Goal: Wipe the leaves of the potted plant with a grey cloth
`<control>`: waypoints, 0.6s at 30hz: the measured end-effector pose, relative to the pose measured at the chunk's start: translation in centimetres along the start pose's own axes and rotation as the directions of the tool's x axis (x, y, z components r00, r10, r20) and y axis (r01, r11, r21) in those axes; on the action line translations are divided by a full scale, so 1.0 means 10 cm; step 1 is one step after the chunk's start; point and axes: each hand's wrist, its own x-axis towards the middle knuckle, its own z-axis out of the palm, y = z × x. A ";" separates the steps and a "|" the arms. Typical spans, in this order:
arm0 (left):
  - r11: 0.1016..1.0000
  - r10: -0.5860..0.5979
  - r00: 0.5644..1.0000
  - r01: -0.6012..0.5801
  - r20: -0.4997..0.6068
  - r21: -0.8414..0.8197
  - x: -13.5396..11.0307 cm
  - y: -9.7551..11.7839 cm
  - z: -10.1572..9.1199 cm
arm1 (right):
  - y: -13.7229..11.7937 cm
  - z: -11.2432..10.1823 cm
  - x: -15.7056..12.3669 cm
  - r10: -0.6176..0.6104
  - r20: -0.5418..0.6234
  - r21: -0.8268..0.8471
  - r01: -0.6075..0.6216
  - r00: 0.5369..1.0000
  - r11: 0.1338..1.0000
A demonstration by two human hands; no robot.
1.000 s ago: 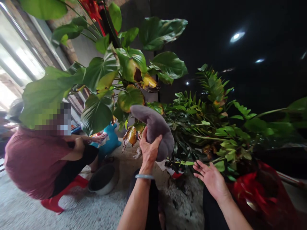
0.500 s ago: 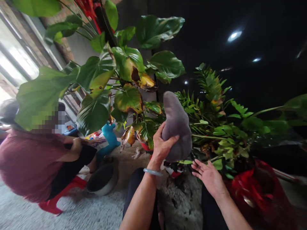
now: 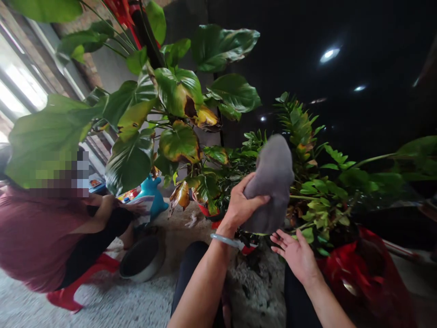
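A soft grey piece of cloth or plush (image 3: 273, 187), rounded at the top and narrowing partway up, is held upright in my left hand (image 3: 247, 202). My thumb presses across its front, and the other fingers go behind it out of sight. I cannot make out what kind of article it is. Just below and to the right of its lower edge is my right hand (image 3: 297, 257), palm up with fingers spread and holding nothing. A pale bangle (image 3: 224, 240) circles my left wrist.
Big-leaved potted plants (image 3: 177, 141) stand ahead, and leafy greenery (image 3: 321, 191) rises to the right above a red wrapping (image 3: 362, 264). At left, a person in a maroon shirt (image 3: 37, 237) sits on a red stool (image 3: 82, 278), near a grey basin (image 3: 143, 259) and a blue toy animal (image 3: 153, 198).
My left hand has moved right with the grey piece, which now leans more to the right and sits nearer my right hand. My right hand has barely moved.
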 end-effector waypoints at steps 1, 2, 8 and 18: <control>1.000 0.016 0.998 -0.015 -0.064 0.004 0.05 -0.03 0.02 | 0.00 0.01 0.00 -0.003 0.003 -0.004 0.003 1.000 1.000; 0.999 0.009 0.995 -0.005 -0.103 0.038 0.06 -0.08 0.03 | 0.00 0.02 -0.01 -0.008 0.007 -0.005 0.009 1.000 1.000; 0.889 -0.374 0.890 0.263 0.261 0.376 -0.29 -0.52 -0.04 | 0.01 0.00 0.00 -0.027 -0.033 0.068 0.029 0.999 0.997; 0.991 -0.005 0.995 0.018 -0.101 0.130 0.00 -0.28 0.04 | -0.02 0.02 -0.02 -0.016 0.005 0.006 0.016 1.000 1.000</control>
